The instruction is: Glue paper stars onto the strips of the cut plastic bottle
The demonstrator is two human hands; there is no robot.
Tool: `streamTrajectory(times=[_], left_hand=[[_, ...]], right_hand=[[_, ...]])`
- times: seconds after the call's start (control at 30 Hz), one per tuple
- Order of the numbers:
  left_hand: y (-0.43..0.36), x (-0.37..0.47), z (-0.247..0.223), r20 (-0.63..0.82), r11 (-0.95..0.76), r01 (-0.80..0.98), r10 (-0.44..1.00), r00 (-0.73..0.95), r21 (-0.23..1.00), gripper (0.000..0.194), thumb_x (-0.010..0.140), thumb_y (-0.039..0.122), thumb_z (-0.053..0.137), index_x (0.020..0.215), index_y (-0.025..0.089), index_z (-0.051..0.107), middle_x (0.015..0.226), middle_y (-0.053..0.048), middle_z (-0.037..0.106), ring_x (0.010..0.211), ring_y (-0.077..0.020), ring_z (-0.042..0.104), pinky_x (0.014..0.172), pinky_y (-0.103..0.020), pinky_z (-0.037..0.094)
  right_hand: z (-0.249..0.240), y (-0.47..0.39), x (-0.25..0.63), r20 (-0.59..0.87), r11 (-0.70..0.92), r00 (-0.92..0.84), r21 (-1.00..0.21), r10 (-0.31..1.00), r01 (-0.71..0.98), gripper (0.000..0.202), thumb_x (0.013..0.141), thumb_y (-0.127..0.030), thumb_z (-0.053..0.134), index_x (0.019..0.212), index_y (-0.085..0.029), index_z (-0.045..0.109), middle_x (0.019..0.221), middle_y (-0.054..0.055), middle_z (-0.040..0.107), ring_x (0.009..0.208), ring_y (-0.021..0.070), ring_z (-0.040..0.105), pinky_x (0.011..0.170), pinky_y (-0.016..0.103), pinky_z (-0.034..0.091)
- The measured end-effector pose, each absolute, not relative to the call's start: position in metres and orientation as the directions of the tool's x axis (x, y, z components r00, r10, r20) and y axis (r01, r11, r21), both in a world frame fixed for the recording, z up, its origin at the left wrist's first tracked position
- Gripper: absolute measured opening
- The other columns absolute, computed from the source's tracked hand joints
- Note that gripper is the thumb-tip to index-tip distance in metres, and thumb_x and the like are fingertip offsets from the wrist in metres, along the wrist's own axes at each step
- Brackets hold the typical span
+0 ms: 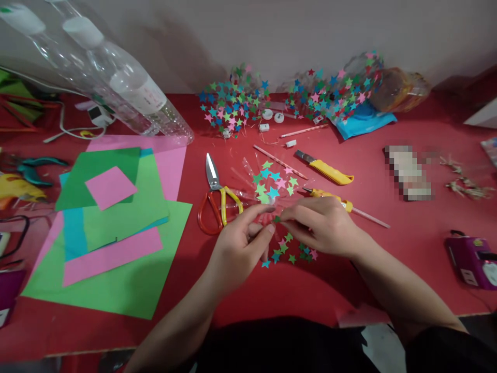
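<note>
My left hand is closed at the middle of the red table, its thumb and fingers curled around a clear plastic piece that is partly hidden. Strips of this plastic spread out beyond the fingers. Close beside it, my right hand pinches a small green star between thumb and fingertips. Pink, blue and green stars lie just past the hands, and more loose stars are scattered beneath them. Red-and-yellow-handled scissors rest to the left. A yellow screwdriver-like tool lies partly behind my right hand.
Coloured paper sheets cover the left side. Clear bottles stand behind them. Two star-covered clear objects sit along the wall. A yellow utility knife, striped sticks, and a purple box lie around.
</note>
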State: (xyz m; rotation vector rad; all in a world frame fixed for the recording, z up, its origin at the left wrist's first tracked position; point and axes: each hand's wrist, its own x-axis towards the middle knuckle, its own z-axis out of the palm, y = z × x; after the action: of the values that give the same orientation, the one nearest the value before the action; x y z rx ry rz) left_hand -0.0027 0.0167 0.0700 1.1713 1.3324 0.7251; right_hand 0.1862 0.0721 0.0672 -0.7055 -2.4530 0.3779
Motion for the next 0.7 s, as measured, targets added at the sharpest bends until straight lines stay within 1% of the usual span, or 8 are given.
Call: streamTrajectory(times=[0.1, 0.23, 0.47, 0.6, 0.7], left_hand=[[0.0159, -0.0024, 0.0675, -0.321, 0.284, 0.225, 0.935, 0.149, 0.932, 0.030, 0.089, 0.023, 0.052, 0.118, 0.018, 0.057, 0.047, 0.008, 0.052, 0.043, -0.0072, 0.044, 0.046, -0.018, 0.037], [0.0153, -0.0025, 0.0667, -0.280, 0.234, 0.285, 0.950, 0.135, 0.930, 0.029, 0.088, 0.021, 0.052, 0.116, 0.017, 0.058, 0.049, 0.009, 0.052, 0.044, -0.0075, 0.047, 0.047, -0.019, 0.038], [0.0128, -0.0015, 0.0621, -0.242, 0.184, 0.371, 0.963, 0.116, 0.910, 0.026, 0.088, 0.023, 0.052, 0.112, 0.020, 0.060, 0.048, 0.009, 0.052, 0.044, -0.0085, 0.051, 0.047, -0.020, 0.039], [0.0110, -0.0023, 0.0597, -0.172, 0.116, 0.397, 0.979, 0.110, 0.910, 0.027, 0.089, 0.021, 0.052, 0.115, 0.020, 0.059, 0.050, 0.009, 0.053, 0.045, -0.0079, 0.052, 0.048, -0.019, 0.041], [0.0107, -0.0033, 0.0600, -0.105, 0.049, 0.416, 0.988, 0.114, 0.908, 0.027, 0.089, 0.017, 0.052, 0.115, 0.019, 0.059, 0.051, 0.009, 0.054, 0.046, -0.0069, 0.053, 0.050, -0.018, 0.042]], right_hand=[[0.0644, 0.0729, 0.1851, 0.438, 0.832, -0.717, -0.400, 0.542, 0.384, 0.014, 0.094, -0.017, 0.048, 0.087, -0.017, 0.060, 0.064, -0.001, 0.060, 0.058, 0.0094, 0.054, 0.054, 0.023, 0.038], [0.0611, 0.0740, 0.1838, 0.441, 0.831, -0.715, -0.402, 0.543, 0.384, 0.013, 0.093, -0.017, 0.050, 0.086, -0.016, 0.060, 0.063, -0.002, 0.058, 0.056, 0.0092, 0.052, 0.054, 0.023, 0.037], [0.0604, 0.0739, 0.1801, 0.430, 0.806, -0.698, -0.452, 0.572, 0.382, 0.010, 0.092, -0.016, 0.052, 0.085, -0.017, 0.059, 0.064, -0.003, 0.059, 0.057, 0.0087, 0.052, 0.056, 0.023, 0.039], [0.0596, 0.0728, 0.1792, 0.411, 0.787, -0.692, -0.476, 0.594, 0.393, 0.011, 0.093, -0.017, 0.052, 0.085, -0.017, 0.059, 0.065, -0.001, 0.059, 0.059, 0.0100, 0.054, 0.056, 0.024, 0.040], [0.0588, 0.0718, 0.1797, 0.399, 0.781, -0.692, -0.476, 0.601, 0.404, 0.011, 0.092, -0.014, 0.052, 0.083, -0.017, 0.058, 0.064, -0.001, 0.058, 0.058, 0.0105, 0.052, 0.055, 0.025, 0.039]])
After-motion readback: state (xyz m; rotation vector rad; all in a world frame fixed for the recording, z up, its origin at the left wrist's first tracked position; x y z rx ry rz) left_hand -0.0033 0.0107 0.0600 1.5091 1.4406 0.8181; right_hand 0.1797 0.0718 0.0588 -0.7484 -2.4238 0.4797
